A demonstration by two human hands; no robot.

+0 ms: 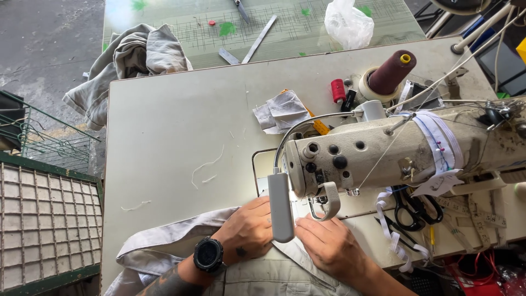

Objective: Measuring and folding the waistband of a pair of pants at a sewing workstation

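Left hand [249, 227] and right hand [329, 244] both press flat, fingers spread, on the grey cloth [164, 244], gripping nothing, holding it at the needle [319, 207] of the sewing machine [383, 151]; judged mid-seam, next needing steady, even guidance of cloth lying directly beneath both palms.

Single head-worn view, looking steeply down and forward at close range over sewing machine [383, 151] and worktable [175, 131].
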